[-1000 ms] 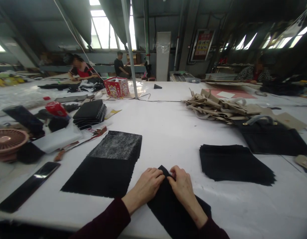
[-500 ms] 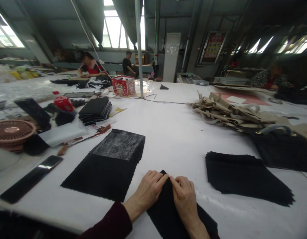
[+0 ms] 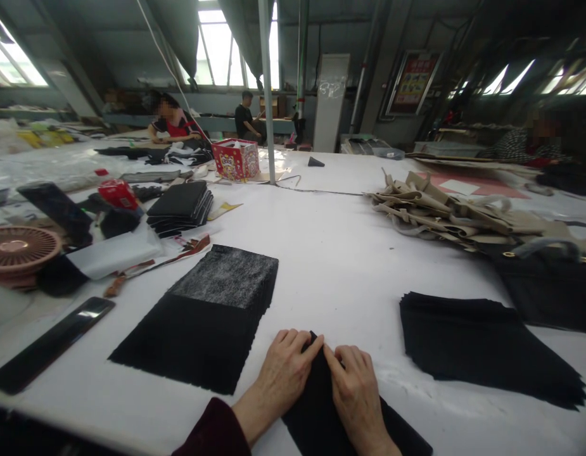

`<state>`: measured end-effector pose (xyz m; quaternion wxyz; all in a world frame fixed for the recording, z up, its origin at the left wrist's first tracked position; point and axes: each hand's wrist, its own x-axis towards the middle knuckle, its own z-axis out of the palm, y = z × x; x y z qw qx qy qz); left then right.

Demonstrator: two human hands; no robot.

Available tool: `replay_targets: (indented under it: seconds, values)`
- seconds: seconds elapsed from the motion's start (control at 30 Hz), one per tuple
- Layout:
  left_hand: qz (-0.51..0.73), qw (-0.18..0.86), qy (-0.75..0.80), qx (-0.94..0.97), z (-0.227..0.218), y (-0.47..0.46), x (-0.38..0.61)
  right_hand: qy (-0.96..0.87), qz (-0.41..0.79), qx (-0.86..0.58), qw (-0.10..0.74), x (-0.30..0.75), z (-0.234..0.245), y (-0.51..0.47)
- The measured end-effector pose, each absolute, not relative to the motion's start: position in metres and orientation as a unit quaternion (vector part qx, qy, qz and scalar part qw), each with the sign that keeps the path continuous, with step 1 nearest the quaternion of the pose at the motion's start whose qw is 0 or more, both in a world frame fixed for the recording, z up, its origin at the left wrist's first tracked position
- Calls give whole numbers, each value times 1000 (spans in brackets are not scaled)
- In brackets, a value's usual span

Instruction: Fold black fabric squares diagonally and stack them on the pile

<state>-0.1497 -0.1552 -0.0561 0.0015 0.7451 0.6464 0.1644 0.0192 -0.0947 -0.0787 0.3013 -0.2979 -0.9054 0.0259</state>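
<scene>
A black fabric piece (image 3: 316, 405) lies at the near edge of the white table (image 3: 331, 253), one corner pointing away from me. My left hand (image 3: 280, 377) and my right hand (image 3: 356, 396) rest on it side by side, fingers curled and pinching the fabric near that far corner. To the left lies a stack of black fabric pieces (image 3: 202, 320) with a greyish top sheet. To the right lies another stack of black fabric pieces (image 3: 483, 345).
A phone (image 3: 50, 345) lies at the near left, beside a pink fan (image 3: 17, 250). A pile of black pouches (image 3: 181, 206) and a red box (image 3: 235, 158) stand further back. Beige bags (image 3: 445, 212) are heaped at right, near a black bag (image 3: 549, 288). Other people sit at the far tables.
My view has shifted slightly and my hands have drawn a little nearer to me on the fabric corner. The stacks have not moved.
</scene>
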Motion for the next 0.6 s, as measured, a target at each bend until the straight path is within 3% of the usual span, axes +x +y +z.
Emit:
replay_targets:
  seconds: [0.6]
  values:
    - [170, 13, 661, 731, -54, -154, -148, -905, 23, -298, 302, 17, -76, -95]
